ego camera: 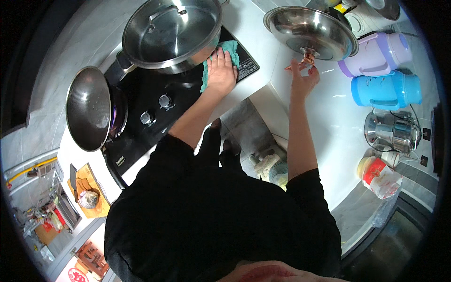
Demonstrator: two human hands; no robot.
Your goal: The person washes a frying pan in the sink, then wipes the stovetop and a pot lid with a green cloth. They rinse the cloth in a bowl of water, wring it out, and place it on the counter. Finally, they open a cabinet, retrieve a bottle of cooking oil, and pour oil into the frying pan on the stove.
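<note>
My left hand (222, 72) lies flat on a green cloth (230, 49), pressing it against the right end of a black glass cooktop (190, 97). The cloth bunches around the fingers, beside the base of a large stainless steel pan (172, 58). In my right hand (303, 79) is the copper-coloured knob of a domed steel lid (296, 30). That lid is tilted over the white countertop (317, 134), its knob side towards me. A dark wok (90, 109) sits on the left part of the cooktop, its black handle pointing towards me.
Along the right wall stand a lilac jug (377, 54), a blue jug (384, 90), a steel appliance (391, 132) and a red-and-white food bag (378, 176). At left, a cutting board (93, 208) bears a cleaver (73, 181) and food. Two control knobs (164, 101) rise from the cooktop.
</note>
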